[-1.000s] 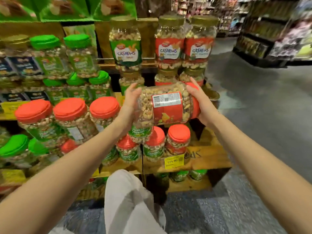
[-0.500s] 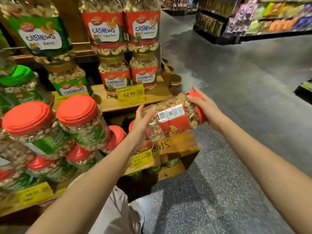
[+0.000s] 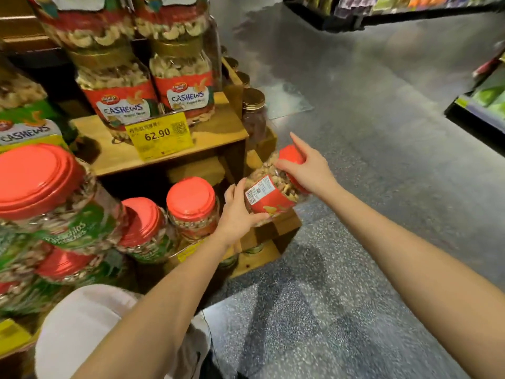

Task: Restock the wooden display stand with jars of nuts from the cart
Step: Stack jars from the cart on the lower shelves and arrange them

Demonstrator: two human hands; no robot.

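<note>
Jar (image 3: 269, 195) tilted, lid (image 3: 291, 157) pointing up-right; left hand (image 3: 237, 214) grips its bottom; right hand (image 3: 308, 170) grips lid

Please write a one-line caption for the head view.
Left hand and right hand hold a tilted red-lidded clear nut jar at the wooden display stand.

Dim warm store light; glare on floor (image 3: 314, 58); motion blur, wide-angle edge distortion.
</note>
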